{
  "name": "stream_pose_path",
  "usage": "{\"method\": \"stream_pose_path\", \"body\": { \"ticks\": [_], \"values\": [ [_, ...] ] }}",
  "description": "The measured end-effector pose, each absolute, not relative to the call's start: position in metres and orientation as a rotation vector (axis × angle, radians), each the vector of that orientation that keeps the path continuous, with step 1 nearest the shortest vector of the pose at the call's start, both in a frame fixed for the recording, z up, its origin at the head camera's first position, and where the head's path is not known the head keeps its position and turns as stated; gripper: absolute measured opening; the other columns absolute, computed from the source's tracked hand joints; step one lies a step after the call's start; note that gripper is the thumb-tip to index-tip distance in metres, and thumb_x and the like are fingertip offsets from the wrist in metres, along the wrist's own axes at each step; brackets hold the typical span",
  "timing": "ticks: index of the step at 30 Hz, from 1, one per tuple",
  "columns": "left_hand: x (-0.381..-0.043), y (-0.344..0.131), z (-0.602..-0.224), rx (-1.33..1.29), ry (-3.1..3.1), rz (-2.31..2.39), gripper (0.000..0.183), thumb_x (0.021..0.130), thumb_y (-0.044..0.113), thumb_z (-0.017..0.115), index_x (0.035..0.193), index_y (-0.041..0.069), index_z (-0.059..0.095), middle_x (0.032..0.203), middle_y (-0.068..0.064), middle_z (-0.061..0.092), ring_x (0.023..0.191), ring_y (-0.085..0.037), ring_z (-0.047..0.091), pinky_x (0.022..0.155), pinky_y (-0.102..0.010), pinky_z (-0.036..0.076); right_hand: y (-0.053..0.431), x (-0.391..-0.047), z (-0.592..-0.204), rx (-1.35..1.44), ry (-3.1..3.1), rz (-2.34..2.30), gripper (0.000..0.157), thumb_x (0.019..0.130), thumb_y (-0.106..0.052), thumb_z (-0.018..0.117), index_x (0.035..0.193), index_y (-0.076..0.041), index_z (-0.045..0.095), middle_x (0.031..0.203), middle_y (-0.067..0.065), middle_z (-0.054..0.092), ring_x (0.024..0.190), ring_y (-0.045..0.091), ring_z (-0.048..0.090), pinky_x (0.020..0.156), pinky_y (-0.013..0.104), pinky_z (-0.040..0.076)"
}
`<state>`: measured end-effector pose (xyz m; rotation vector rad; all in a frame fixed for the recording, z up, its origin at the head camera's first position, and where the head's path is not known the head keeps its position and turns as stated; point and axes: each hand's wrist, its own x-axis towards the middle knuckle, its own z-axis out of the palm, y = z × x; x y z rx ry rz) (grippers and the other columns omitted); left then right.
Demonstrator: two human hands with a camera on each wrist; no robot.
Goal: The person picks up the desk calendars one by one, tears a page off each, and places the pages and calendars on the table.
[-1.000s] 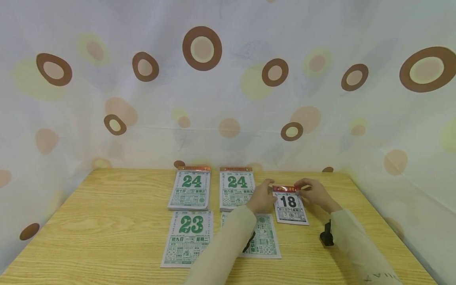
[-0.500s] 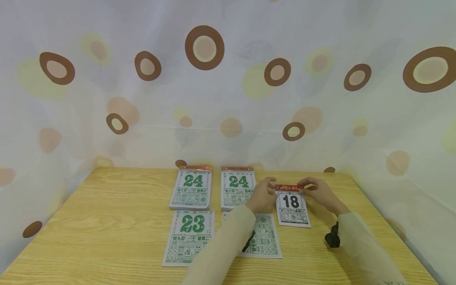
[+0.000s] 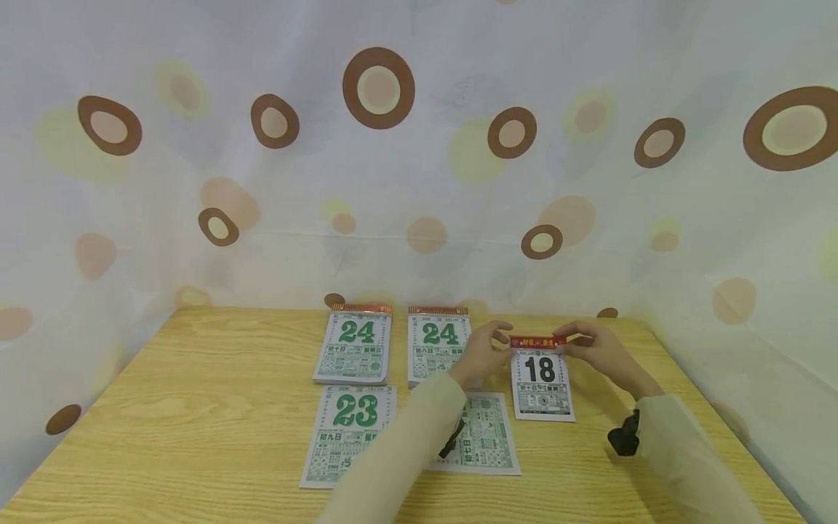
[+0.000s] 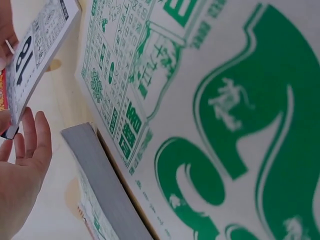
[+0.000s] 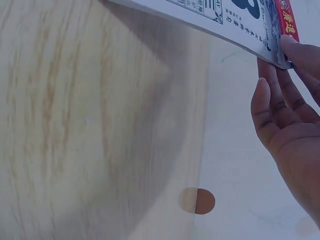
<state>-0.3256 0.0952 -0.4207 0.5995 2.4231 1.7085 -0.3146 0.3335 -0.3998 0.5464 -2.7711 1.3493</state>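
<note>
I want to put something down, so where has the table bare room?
The widest bare patch of table lies left of the calendar marked 23. A smaller one lies between the green-printed page and the right sleeve. It is crowded around the 24 calendars, the left hand and the 18 calendar.

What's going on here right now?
A person's left hand and right hand hold the black-18 tear-off calendar at opposite ends of its red header. Two green-24 tear-off calendars lie side by side to its left. Nearer the person lie a green-23 page and another green-print page, each partly hidden by the left sleeve.
</note>
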Motion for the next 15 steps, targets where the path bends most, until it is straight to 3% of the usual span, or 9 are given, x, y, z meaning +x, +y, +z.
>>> {"method": "stream_pose_path", "body": {
  "ticks": [10, 15],
  "values": [
    [-0.322, 0.09, -0.41, 0.673, 2.47, 1.687, 0.03, 0.086, 0.007, 0.062, 0.115, 0.011, 0.058, 0.104, -0.007, 0.055, 0.078, -0.012, 0.059, 0.061, -0.016, 0.052, 0.33, -0.309, -0.385, 0.583, -2.753, 1.403, 0.031, 0.087, -0.018, 0.062, 0.113, -0.001, 0.057, 0.116, 0.02, 0.055, 0.088, 0.012, 0.064, 0.079, 0.034, 0.052],
    [-0.321, 0.086, -0.403, 0.706, 2.458, 1.709, 0.026, 0.085, 0.005, 0.062, 0.11, 0.011, 0.059, 0.102, -0.007, 0.056, 0.074, -0.012, 0.059, 0.061, -0.017, 0.053, 0.33, -0.308, -0.381, 0.591, -2.754, 1.369, 0.031, 0.087, -0.022, 0.062, 0.112, -0.004, 0.058, 0.11, 0.018, 0.06, 0.086, 0.012, 0.064, 0.077, 0.033, 0.052]
  ]
}}
